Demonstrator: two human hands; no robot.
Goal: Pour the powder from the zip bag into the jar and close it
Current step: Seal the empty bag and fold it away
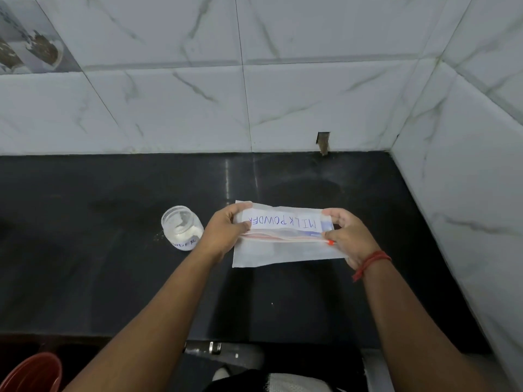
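Note:
A clear zip bag (285, 251) with a white label reading MILK POWDER lies flat above the black counter, its label upside down to me. My left hand (226, 232) pinches the bag's left end at the zip strip. My right hand (346, 233) pinches the right end, by the red zip slider. A small clear jar (182, 227) stands open on the counter just left of my left hand, with white powder in its bottom and a handwritten label. No lid is in view.
The black counter (113, 264) ends at white marble-tiled walls behind and to the right. A few powder specks lie left of the jar. A red bucket (31, 374) sits below the counter's front edge at lower left.

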